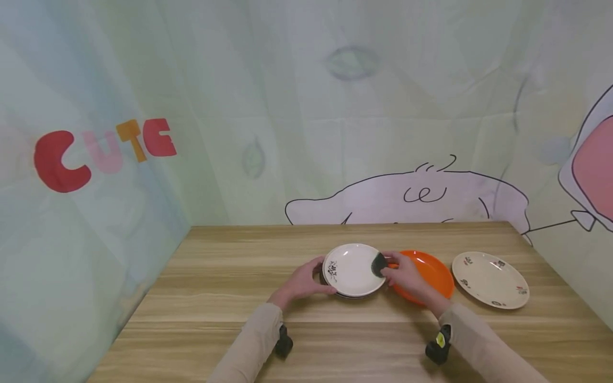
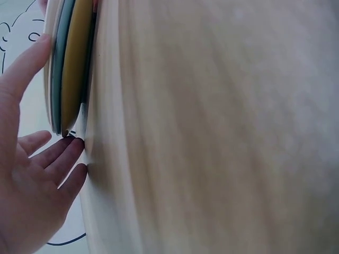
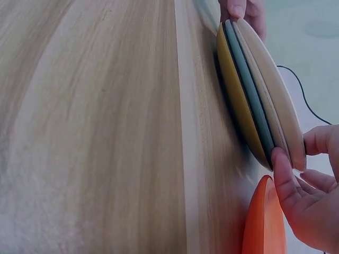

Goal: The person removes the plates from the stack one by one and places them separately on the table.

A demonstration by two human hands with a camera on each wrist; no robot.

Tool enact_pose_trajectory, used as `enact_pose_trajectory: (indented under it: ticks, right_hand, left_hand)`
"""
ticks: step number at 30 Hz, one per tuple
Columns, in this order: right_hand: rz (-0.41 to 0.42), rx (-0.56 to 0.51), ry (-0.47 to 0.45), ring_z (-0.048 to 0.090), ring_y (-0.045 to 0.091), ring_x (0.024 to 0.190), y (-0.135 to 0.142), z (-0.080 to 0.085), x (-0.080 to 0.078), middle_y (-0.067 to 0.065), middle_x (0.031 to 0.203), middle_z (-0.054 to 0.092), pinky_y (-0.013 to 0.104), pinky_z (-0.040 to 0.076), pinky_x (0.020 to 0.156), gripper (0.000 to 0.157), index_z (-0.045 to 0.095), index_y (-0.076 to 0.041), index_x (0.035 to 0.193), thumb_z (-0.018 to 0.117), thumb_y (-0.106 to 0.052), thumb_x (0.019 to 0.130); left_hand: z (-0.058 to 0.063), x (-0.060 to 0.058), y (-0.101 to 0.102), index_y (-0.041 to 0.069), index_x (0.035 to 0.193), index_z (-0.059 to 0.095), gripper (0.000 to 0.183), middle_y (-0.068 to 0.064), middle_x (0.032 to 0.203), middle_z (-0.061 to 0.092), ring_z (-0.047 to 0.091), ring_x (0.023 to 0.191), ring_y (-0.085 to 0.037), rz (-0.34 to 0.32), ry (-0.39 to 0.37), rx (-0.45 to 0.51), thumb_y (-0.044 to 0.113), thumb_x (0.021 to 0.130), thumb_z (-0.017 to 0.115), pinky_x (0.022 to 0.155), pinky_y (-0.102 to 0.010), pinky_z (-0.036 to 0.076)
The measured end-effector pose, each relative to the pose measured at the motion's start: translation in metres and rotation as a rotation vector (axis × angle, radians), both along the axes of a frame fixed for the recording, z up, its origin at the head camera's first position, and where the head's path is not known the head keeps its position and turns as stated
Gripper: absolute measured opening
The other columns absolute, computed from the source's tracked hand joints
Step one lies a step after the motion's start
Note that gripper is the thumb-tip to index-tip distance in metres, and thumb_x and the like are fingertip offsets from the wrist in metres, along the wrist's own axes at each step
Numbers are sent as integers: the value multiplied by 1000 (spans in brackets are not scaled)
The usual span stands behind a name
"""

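A white plate (image 1: 354, 270) with a dark green patch and a small flower print tops a stack of plates on the table. Below it, in the right wrist view, sit another pale plate (image 3: 259, 76), a teal plate (image 3: 248, 84) and a yellow plate (image 3: 235, 90). My left hand (image 1: 304, 279) is at the stack's left side; its thumb touches the rim while the other fingers spread loosely by the edge. On the right, my right hand (image 1: 404, 272) pinches the rim of the white plate at its green patch.
An orange plate (image 1: 433, 274) lies just right of the stack, partly under my right hand. Farther right is a cream oval plate (image 1: 490, 279) with small prints. The wooden table (image 1: 230, 298) meets a printed cloth backdrop (image 1: 230, 127) at its back edge.
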State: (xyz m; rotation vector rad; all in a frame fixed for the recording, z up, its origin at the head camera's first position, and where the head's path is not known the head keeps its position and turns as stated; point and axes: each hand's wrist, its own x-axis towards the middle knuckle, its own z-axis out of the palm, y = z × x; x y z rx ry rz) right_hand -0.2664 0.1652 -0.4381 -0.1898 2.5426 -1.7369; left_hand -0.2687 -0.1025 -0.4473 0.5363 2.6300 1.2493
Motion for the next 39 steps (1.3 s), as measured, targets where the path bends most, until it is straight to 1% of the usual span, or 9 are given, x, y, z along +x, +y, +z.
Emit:
enact_pose_trajectory:
  ticks: [9,12,16,19,21,25,31,33,39]
  right_hand:
    - [12,7,-1,51,15,53,4,5,2,32,113,52,25,50,50,45,43,11,125,52,5,81]
    - [13,25,-3,53,17,56,7,7,2,32,114,52,25,51,51,45,44,11,126,52,4,81]
    - [9,75,10,58,23,78,11,7,2,29,115,53,23,52,62,44,45,11,125,52,1,83]
    - [15,72,2,56,26,89,13,8,2,28,117,52,24,52,65,44,45,11,126,52,0,84]
    - [25,55,-11,55,27,88,15,8,3,29,118,50,26,53,63,44,43,11,127,51,1,85]
    - [22,38,-23,56,23,84,17,9,4,29,119,49,27,54,62,44,43,10,128,51,2,86]
    - [39,-55,-42,58,19,76,21,7,4,33,122,45,28,55,60,45,39,13,129,50,5,86]
    - [42,-73,-45,57,20,78,23,7,5,33,122,44,28,54,60,45,38,13,129,49,5,86]
    - [31,-65,-41,54,23,89,32,6,8,32,125,43,26,54,64,46,37,11,131,49,3,87]
  left_hand:
    - [1,0,1,2,137,35,89,-14,137,42,42,124,-25,-4,20,-28,38,68,78,106,-38,31]
    - [1,0,1,1,137,35,89,-14,137,42,43,123,-26,-8,30,-32,38,68,78,106,-39,31]
    - [1,0,0,1,137,35,90,-15,137,42,43,123,-26,-11,30,-30,38,68,78,106,-39,31]
    - [0,0,0,0,137,35,89,-15,136,42,42,123,-26,-13,33,-26,38,68,78,106,-39,30]
    - [0,0,0,0,137,35,89,-15,136,42,42,124,-26,-17,33,-22,37,68,78,106,-39,30]
    - [0,0,-1,-1,136,35,89,-16,136,43,42,124,-27,-20,36,-18,36,68,78,107,-40,30]
    - [-1,-1,-1,1,137,36,88,-15,136,43,42,124,-26,-11,32,-41,38,68,77,106,-39,30]
    - [-1,-1,-1,1,137,36,87,-14,136,43,42,124,-25,-5,26,-46,39,69,77,106,-38,30]
    - [0,-1,0,-1,135,37,85,-17,135,44,42,123,-28,1,35,-36,36,70,76,106,-41,30]
